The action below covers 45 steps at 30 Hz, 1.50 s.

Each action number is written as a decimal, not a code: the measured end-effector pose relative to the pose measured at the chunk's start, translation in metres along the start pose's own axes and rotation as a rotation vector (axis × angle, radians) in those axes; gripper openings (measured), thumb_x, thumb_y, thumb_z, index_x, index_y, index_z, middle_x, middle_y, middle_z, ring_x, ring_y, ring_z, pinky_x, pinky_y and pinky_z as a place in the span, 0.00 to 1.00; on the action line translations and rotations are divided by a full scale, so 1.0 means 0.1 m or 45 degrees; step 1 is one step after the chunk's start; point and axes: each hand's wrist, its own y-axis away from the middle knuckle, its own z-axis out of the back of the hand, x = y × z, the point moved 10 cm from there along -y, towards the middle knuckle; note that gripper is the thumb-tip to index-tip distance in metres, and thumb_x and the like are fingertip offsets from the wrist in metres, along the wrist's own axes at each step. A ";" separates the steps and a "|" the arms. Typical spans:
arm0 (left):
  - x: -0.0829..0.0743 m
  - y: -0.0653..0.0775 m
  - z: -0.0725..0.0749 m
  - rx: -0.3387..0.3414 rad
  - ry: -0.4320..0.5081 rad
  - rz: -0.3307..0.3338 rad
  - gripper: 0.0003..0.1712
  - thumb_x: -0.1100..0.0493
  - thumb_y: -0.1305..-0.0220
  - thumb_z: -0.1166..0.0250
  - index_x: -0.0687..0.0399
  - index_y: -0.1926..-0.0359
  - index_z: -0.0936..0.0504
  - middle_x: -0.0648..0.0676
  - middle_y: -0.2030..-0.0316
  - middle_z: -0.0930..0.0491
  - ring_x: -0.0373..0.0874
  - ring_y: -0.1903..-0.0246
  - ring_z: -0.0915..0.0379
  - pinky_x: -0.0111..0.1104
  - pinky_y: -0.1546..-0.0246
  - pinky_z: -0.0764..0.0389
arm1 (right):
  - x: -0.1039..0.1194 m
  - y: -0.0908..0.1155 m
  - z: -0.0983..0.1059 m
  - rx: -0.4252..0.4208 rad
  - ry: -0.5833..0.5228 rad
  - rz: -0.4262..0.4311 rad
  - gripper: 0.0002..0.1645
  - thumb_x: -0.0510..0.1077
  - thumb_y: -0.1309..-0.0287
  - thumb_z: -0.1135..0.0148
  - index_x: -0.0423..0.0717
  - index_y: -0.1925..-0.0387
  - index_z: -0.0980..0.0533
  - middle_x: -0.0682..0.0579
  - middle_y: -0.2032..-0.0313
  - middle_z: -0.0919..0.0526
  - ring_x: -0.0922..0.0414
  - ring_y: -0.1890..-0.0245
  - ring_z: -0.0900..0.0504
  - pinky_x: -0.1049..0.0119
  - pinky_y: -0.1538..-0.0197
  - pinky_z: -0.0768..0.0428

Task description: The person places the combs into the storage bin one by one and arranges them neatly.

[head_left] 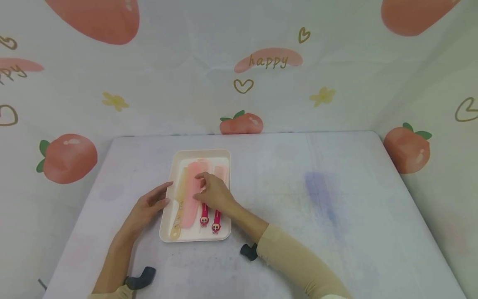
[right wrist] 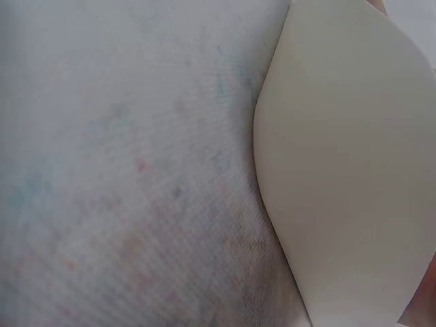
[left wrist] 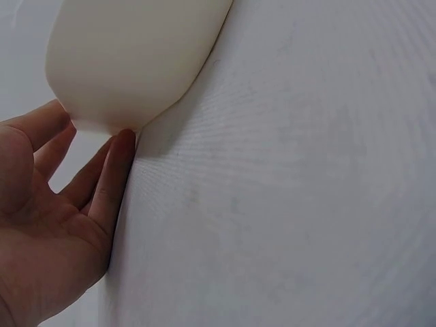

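A cream rectangular tray (head_left: 192, 236) lies on the table with several combs in it. At its left is a pale yellow comb (head_left: 177, 222) with a patterned handle, and beside that a wide pink comb (head_left: 189, 209). Two combs with magenta handles (head_left: 216, 218) ending in cartoon faces lie at the right. My right hand (head_left: 214, 193) is over the tray, thumb and fingertips spread apart at the pink comb's right edge, partly covering a magenta-handled comb. On the tray's left side rest the extended fingers of my left hand (head_left: 149, 205); they touch the tray wall (left wrist: 136, 61) in the left wrist view.
Dark wrist straps (head_left: 141, 278) sit on both forearms. The white table (head_left: 284, 249) has a faded blue-purple stain (head_left: 319, 191) right of the tray. A printed cloth (head_left: 186, 91) with fruit and hearts hangs behind and at both sides.
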 end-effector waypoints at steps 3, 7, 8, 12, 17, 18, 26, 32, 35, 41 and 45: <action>0.02 0.00 0.00 -0.003 -0.015 0.010 0.33 0.49 0.29 0.38 0.47 0.27 0.35 0.57 0.28 0.37 0.53 0.31 0.39 0.16 0.47 0.34 | -0.01 0.00 0.02 -0.023 0.016 -0.002 0.30 0.43 0.45 0.26 0.50 0.41 0.26 0.54 0.57 0.24 0.63 0.65 0.24 0.73 0.64 0.23; 0.02 -0.01 0.00 -0.003 -0.022 0.017 0.33 0.49 0.29 0.38 0.46 0.27 0.35 0.56 0.28 0.36 0.53 0.32 0.38 0.17 0.47 0.34 | -0.03 -0.01 0.05 -0.051 -0.024 -0.009 0.29 0.44 0.45 0.26 0.50 0.42 0.25 0.53 0.56 0.25 0.63 0.64 0.22 0.73 0.64 0.22; 0.02 -0.01 0.00 -0.002 -0.024 0.017 0.33 0.49 0.29 0.38 0.46 0.27 0.35 0.55 0.28 0.36 0.53 0.32 0.38 0.17 0.47 0.34 | -0.03 -0.01 0.05 -0.056 -0.044 -0.006 0.29 0.43 0.45 0.26 0.49 0.42 0.25 0.52 0.56 0.24 0.63 0.64 0.22 0.73 0.64 0.22; 0.02 -0.03 0.01 0.001 -0.026 0.014 0.33 0.49 0.29 0.38 0.46 0.26 0.35 0.56 0.29 0.36 0.54 0.32 0.39 0.17 0.47 0.33 | -0.02 -0.02 0.08 -0.054 -0.128 0.005 0.28 0.43 0.45 0.26 0.50 0.43 0.24 0.53 0.55 0.22 0.62 0.61 0.19 0.71 0.63 0.20; 0.03 -0.04 0.00 0.011 -0.021 0.016 0.34 0.49 0.29 0.38 0.46 0.26 0.36 0.56 0.28 0.38 0.57 0.30 0.41 0.16 0.48 0.34 | 0.02 0.04 0.14 -0.045 -0.237 0.036 0.26 0.43 0.42 0.28 0.51 0.43 0.24 0.53 0.54 0.20 0.62 0.60 0.19 0.70 0.62 0.20; 0.03 -0.04 0.00 0.017 -0.021 0.015 0.34 0.49 0.29 0.38 0.46 0.26 0.36 0.56 0.28 0.38 0.57 0.30 0.42 0.16 0.47 0.35 | 0.02 0.05 0.16 -0.045 -0.252 0.040 0.25 0.43 0.41 0.29 0.51 0.42 0.24 0.53 0.54 0.20 0.62 0.60 0.19 0.70 0.63 0.19; 0.00 0.01 -0.01 0.052 -0.059 -0.002 0.35 0.51 0.28 0.39 0.43 0.24 0.40 0.62 0.29 0.37 0.52 0.31 0.40 0.15 0.48 0.35 | 0.00 0.20 0.35 -0.017 -0.399 0.027 0.21 0.44 0.36 0.35 0.53 0.42 0.25 0.56 0.56 0.19 0.55 0.59 0.18 0.62 0.58 0.16; -0.06 0.04 0.02 0.014 -0.045 -0.025 0.35 0.52 0.28 0.39 0.46 0.24 0.40 0.64 0.29 0.37 0.51 0.32 0.38 0.15 0.48 0.34 | -0.14 0.27 0.62 -0.056 -0.424 0.029 0.21 0.42 0.34 0.38 0.48 0.41 0.26 0.52 0.55 0.20 0.47 0.57 0.18 0.56 0.54 0.16; -0.07 0.03 0.02 -0.002 -0.040 -0.016 0.34 0.51 0.27 0.40 0.47 0.24 0.39 0.63 0.29 0.37 0.60 0.32 0.40 0.15 0.48 0.34 | -0.28 0.31 0.79 -0.104 -0.401 0.021 0.20 0.42 0.34 0.38 0.46 0.41 0.25 0.50 0.55 0.19 0.45 0.58 0.18 0.56 0.55 0.17; -0.03 0.04 0.04 -0.038 -0.064 0.030 0.36 0.50 0.25 0.43 0.46 0.22 0.45 0.65 0.30 0.37 0.59 0.33 0.37 0.14 0.50 0.34 | -0.51 0.41 1.07 -0.181 -0.374 -0.004 0.20 0.43 0.33 0.38 0.44 0.41 0.25 0.48 0.56 0.18 0.43 0.60 0.17 0.52 0.55 0.17; -0.04 0.05 0.08 -0.108 -0.114 -0.007 0.34 0.49 0.23 0.47 0.50 0.23 0.44 0.66 0.32 0.33 0.33 0.45 0.25 0.17 0.54 0.28 | -0.61 0.52 1.25 -0.210 -0.363 -0.004 0.20 0.41 0.33 0.39 0.41 0.42 0.25 0.44 0.56 0.18 0.41 0.59 0.17 0.55 0.56 0.17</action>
